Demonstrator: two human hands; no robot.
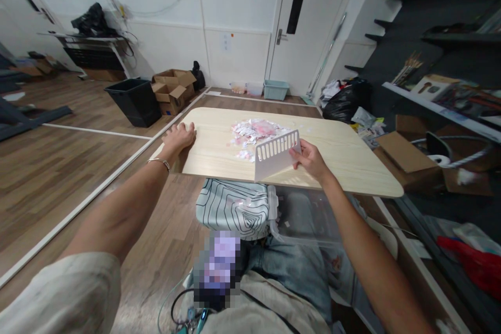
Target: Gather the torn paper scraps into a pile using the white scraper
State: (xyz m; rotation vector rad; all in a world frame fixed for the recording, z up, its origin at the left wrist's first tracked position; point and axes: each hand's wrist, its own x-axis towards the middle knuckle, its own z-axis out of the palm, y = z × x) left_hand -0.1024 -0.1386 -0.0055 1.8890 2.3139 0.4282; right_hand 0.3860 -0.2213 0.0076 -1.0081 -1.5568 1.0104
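Note:
My right hand (311,160) pinches the right end of a white plastic panel (274,162) with a row of slots along its top. The panel stands on edge near the front of the pale wooden table (344,151). Just behind it lies a loose pile of small white and pink paper scraps (258,129), partly covered by the panel. At the table's left edge my left hand (180,136) lies palm down, fingers spread, holding nothing.
Below the front edge are a patterned fabric container (230,206) and a clear plastic bin (305,214). A black bin (135,104) and cardboard boxes (172,88) stand on the floor at far left. Shelves (462,36) and an opened cardboard box (407,151) line the right side.

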